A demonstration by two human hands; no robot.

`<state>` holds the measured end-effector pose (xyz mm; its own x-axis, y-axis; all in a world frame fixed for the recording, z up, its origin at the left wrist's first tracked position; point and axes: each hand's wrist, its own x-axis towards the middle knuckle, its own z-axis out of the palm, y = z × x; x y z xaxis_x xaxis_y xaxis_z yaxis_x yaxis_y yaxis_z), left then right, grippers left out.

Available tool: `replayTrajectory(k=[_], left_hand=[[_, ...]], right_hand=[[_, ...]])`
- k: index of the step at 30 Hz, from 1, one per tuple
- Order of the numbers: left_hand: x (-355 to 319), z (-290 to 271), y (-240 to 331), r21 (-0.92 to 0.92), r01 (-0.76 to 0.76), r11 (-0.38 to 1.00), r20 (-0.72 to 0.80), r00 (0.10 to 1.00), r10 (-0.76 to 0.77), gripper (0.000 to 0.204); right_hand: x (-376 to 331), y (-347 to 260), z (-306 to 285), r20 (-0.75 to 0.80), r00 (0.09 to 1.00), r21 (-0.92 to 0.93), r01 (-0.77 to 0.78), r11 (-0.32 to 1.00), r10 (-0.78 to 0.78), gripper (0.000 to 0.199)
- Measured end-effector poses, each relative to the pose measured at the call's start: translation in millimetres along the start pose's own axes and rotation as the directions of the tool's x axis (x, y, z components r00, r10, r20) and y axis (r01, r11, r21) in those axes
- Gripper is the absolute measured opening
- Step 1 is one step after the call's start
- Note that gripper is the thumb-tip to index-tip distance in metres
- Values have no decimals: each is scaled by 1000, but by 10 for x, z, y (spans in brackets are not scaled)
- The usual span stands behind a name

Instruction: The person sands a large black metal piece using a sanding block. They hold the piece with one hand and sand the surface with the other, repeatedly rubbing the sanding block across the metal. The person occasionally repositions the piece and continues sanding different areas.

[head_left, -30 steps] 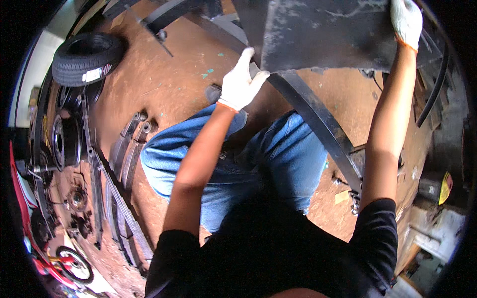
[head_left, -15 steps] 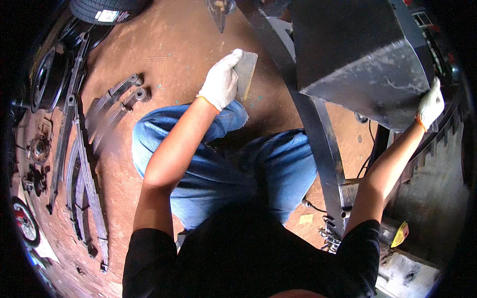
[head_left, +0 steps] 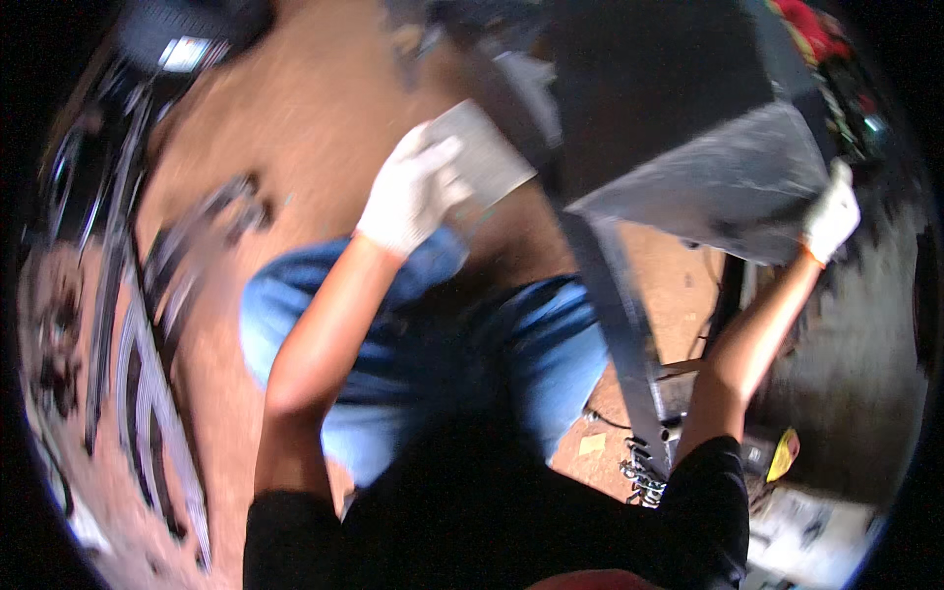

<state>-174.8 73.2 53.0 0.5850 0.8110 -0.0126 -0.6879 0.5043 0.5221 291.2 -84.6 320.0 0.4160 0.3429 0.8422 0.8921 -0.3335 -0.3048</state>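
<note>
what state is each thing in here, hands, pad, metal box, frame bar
left hand: gloved, gripping the grey pad
pad: held up off the floor
right hand: gloved, on the box's corner
metal box: dark, tilted, raised
frame bar: slanted beneath the box

- White glove on the left hand (head_left: 411, 192).
- White glove, orange-edged cuff, on the right hand (head_left: 831, 214).
- Black short sleeves (head_left: 703, 492).
- Blue jeans (head_left: 511, 364).
</note>
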Motion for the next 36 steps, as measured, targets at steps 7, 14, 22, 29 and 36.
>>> replayTrajectory(k=[7, 14, 22, 29, 36], left_hand=[[65, -98, -189, 265, -208, 942, -151, 956, 253, 30], [-42, 27, -125, 365, -200, 909, -9, 976, 218, 23], [-369, 447, -165, 341, -172, 924, 176, 977, 117, 28], [-503, 365, -162, 476, -286, 832, 234, 953, 194, 33], [-451, 401, -151, 635, -460, 621, 274, 885, 375, 32]], right_hand=[[-159, -472, -108, 26, 994, 167, 103, 980, -109, 26], [-759, -1297, -557, 58, 935, 382, 304, 873, -351, 18], [-1768, -2024, -179, 694, 496, 572, 61, 818, -522, 81], [-2405, -2271, 328, 762, 385, 648, -449, 615, -521, 76], [-2769, -2340, 610, 696, 502, 706, -609, 361, -513, 43]])
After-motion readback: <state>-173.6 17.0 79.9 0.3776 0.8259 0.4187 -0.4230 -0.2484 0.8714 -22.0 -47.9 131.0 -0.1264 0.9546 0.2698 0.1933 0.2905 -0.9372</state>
